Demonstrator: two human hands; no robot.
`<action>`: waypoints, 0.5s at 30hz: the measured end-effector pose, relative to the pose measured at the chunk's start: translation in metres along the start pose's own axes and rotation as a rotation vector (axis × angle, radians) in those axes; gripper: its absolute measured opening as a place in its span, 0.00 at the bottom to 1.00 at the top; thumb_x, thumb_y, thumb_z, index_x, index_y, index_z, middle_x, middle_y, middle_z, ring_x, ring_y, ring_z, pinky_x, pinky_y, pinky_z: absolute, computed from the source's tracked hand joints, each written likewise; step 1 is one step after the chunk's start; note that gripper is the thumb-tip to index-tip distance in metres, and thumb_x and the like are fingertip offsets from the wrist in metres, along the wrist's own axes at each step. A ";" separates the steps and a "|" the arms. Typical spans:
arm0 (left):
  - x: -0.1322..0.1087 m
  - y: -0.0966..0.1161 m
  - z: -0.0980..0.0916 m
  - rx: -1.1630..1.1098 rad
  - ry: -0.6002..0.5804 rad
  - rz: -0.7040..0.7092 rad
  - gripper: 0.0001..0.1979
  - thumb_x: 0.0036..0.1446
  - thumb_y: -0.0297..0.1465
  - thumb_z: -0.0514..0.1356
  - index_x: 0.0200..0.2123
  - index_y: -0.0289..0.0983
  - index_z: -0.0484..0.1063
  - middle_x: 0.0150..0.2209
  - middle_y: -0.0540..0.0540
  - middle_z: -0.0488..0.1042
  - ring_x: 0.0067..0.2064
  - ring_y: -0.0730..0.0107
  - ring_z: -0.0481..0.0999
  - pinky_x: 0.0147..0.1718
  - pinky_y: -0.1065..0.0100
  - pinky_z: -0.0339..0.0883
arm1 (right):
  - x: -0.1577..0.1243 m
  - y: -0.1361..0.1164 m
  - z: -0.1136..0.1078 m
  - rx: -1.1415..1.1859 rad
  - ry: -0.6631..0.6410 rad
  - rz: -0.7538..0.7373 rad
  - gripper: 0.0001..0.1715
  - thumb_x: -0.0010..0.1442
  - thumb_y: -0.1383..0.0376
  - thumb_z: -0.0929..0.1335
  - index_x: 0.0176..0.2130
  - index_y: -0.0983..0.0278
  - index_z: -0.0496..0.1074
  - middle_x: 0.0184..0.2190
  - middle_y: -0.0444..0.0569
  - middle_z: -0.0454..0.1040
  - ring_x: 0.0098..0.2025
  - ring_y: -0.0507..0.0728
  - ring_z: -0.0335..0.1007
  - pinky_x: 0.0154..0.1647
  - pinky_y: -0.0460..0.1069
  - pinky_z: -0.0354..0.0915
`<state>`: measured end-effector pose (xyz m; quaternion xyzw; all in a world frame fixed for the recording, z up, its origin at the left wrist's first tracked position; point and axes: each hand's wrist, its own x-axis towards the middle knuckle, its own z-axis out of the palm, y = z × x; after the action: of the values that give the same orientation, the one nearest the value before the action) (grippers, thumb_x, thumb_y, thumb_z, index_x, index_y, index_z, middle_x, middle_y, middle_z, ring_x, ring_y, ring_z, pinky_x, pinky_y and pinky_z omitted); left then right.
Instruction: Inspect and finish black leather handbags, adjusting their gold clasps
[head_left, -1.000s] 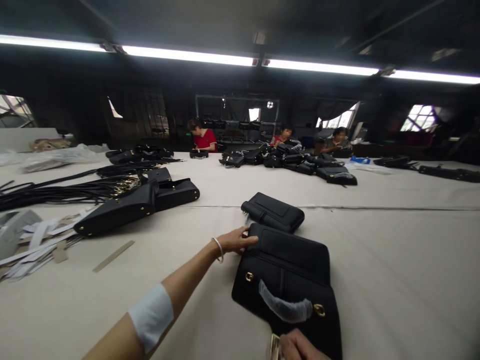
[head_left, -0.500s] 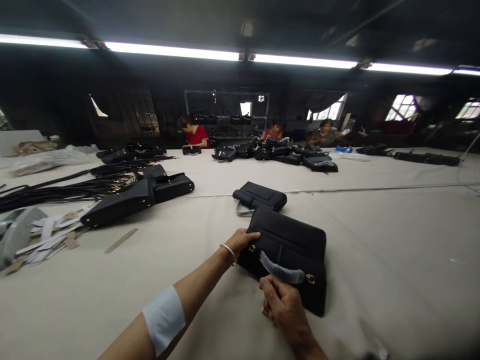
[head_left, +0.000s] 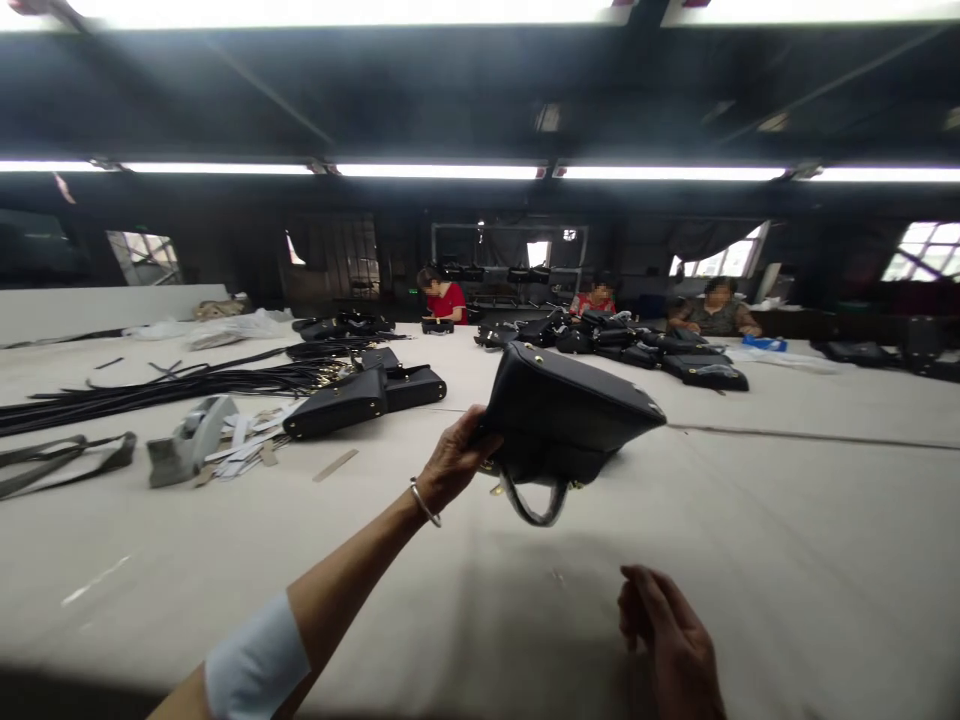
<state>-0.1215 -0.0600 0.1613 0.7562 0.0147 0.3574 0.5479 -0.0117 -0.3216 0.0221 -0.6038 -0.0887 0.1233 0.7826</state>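
My left hand (head_left: pixel 452 462) grips a black handbag (head_left: pixel 562 415) by its side and holds it up above the table, base upward, with its wrapped handle (head_left: pixel 534 505) hanging below. My right hand (head_left: pixel 667 635) hovers low near the front edge, below and right of the bag, fingers loosely curled and holding nothing. The cream table (head_left: pixel 787 560) lies beneath both hands. A metal bangle sits on my left wrist.
Two black bags (head_left: pixel 364 395) lie to the left, beside long black straps (head_left: pixel 150 390), paper strips and a tape dispenser (head_left: pixel 191 440). A pile of black bags (head_left: pixel 637 345) sits at the far edge, where three people are seated.
The handbag has been lifted off the table by my left hand and turned base up. My right hand let go of it and dropped back toward me. The view tilted up.
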 end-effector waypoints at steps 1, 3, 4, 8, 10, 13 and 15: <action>-0.008 0.003 -0.009 0.055 0.001 0.037 0.12 0.56 0.35 0.65 0.43 0.40 0.73 0.37 0.49 0.74 0.41 0.65 0.72 0.46 0.63 0.66 | 0.005 -0.002 -0.003 0.058 0.021 0.025 0.33 0.41 0.43 0.75 0.38 0.63 0.73 0.25 0.44 0.73 0.24 0.53 0.67 0.18 0.46 0.65; -0.029 0.002 -0.026 0.224 -0.046 0.127 0.10 0.58 0.32 0.63 0.44 0.41 0.74 0.40 0.48 0.75 0.45 0.63 0.72 0.54 0.58 0.62 | 0.013 -0.004 -0.009 0.139 0.050 0.067 0.36 0.38 0.43 0.76 0.40 0.62 0.73 0.31 0.47 0.77 0.30 0.56 0.72 0.22 0.48 0.70; -0.041 -0.003 -0.034 0.339 -0.089 0.168 0.09 0.60 0.29 0.61 0.45 0.42 0.73 0.43 0.47 0.76 0.48 0.62 0.72 0.59 0.56 0.58 | 0.016 -0.005 -0.010 0.154 0.048 0.090 0.36 0.39 0.43 0.76 0.42 0.61 0.73 0.36 0.48 0.78 0.33 0.57 0.74 0.26 0.49 0.73; -0.093 -0.044 -0.057 0.759 -0.369 0.090 0.16 0.58 0.23 0.57 0.48 0.45 0.72 0.47 0.49 0.78 0.60 0.59 0.68 0.67 0.46 0.40 | 0.011 -0.011 -0.004 0.036 -0.105 0.146 0.36 0.49 0.40 0.70 0.48 0.60 0.72 0.51 0.53 0.75 0.51 0.63 0.72 0.41 0.52 0.75; -0.111 -0.061 -0.065 0.837 -0.496 -0.037 0.20 0.58 0.22 0.56 0.52 0.45 0.70 0.53 0.48 0.76 0.65 0.56 0.62 0.66 0.45 0.43 | 0.002 -0.016 0.007 -0.142 -0.279 0.155 0.37 0.52 0.40 0.68 0.52 0.59 0.69 0.54 0.53 0.73 0.56 0.65 0.69 0.50 0.56 0.73; -0.118 -0.065 -0.069 0.858 -0.506 -0.136 0.24 0.59 0.19 0.50 0.55 0.44 0.70 0.56 0.48 0.74 0.65 0.59 0.62 0.65 0.47 0.47 | -0.008 -0.023 0.023 -0.381 -0.430 0.099 0.39 0.51 0.41 0.70 0.57 0.56 0.66 0.57 0.52 0.71 0.60 0.66 0.65 0.62 0.60 0.63; -0.112 -0.053 -0.065 0.831 -0.428 -0.178 0.22 0.62 0.20 0.47 0.53 0.42 0.71 0.52 0.47 0.76 0.59 0.62 0.70 0.62 0.52 0.55 | -0.011 -0.025 0.028 -0.458 -0.431 0.064 0.40 0.50 0.40 0.70 0.56 0.56 0.66 0.59 0.52 0.69 0.63 0.67 0.61 0.65 0.61 0.59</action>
<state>-0.2212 -0.0322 0.0677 0.9638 0.1079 0.1090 0.2182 -0.0278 -0.3046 0.0532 -0.7269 -0.2589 0.2497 0.5850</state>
